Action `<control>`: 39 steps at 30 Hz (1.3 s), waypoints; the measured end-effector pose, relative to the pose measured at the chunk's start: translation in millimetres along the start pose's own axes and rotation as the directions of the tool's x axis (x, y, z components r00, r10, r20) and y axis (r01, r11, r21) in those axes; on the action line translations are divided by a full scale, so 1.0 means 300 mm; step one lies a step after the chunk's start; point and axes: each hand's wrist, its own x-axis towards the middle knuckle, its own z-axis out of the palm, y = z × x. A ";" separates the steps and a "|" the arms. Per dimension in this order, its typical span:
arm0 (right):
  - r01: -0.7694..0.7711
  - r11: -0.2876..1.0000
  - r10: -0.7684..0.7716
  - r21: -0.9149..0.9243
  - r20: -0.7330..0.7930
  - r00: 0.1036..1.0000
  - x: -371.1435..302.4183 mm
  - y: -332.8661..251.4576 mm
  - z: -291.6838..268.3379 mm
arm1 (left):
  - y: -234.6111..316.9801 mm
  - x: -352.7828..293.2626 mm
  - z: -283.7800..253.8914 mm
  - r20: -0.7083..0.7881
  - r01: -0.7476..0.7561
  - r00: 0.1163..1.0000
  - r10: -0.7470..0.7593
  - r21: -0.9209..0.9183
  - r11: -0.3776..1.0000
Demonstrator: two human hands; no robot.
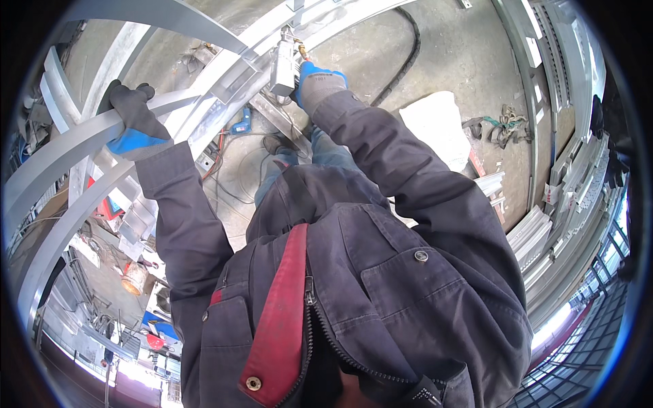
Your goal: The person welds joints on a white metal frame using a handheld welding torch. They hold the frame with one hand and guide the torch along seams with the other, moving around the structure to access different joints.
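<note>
Gripping a curved grey metal rail (75,139), the gloved left hand (132,115) is clamped around it. Right hand (318,81), fingers closed on a silver power tool (284,66), presses it against the steel frame joint (238,75). Fastening apparently underway; steady bracing needed. White sack (435,119) on floor beyond.

A metal workshop, by the look of it. Bare concrete floor (469,61) with a black hose (408,51) snaking at one o'clock, stacked metal profiles (544,231) at three o'clock, curved steel bars (81,143) at nine o'clock, and cables and a blue power tool (241,124) lying near eleven o'clock.
</note>
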 end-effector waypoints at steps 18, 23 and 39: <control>-0.067 0.998 0.067 -0.007 0.034 0.997 0.012 -0.053 -0.020 | -0.027 0.002 -0.014 0.023 0.023 1.000 -0.020 -0.113 0.993; -0.126 0.992 0.128 -0.029 0.097 0.987 0.000 -0.095 -0.064 | -0.020 -0.001 -0.015 0.041 0.000 0.999 0.003 -0.070 0.998; -0.092 0.995 0.095 -0.034 0.098 0.991 0.001 -0.081 -0.018 | -0.046 0.023 -0.008 -0.010 0.022 1.000 -0.022 0.003 1.000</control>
